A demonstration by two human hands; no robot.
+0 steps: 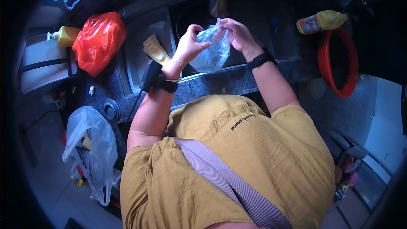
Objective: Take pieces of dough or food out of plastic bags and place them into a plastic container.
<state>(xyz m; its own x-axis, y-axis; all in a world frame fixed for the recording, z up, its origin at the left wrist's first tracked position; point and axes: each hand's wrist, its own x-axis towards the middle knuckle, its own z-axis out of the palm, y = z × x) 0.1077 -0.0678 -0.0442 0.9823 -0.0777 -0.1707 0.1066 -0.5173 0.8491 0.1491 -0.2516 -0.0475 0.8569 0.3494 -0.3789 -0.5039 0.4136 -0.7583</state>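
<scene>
Over the right part of a double sink, my two hands hold a thin clear plastic bag by its upper part. My left hand has its thumb and fingers around the bag's left upper edge. At the bag's top right, my right hand pinches the gathered plastic beneath a dark faucet. The bag hangs down crumpled; whether anything lies inside it cannot be told. A pale yellow glove-like item lies in the left basin, close to my left wrist.
On the left are a red plastic bag, a yellow pump bottle and a hanging white plastic bag. A round dark stopper lies on the counter. At right stand a red basin, tilted in view, and a yellow bottle.
</scene>
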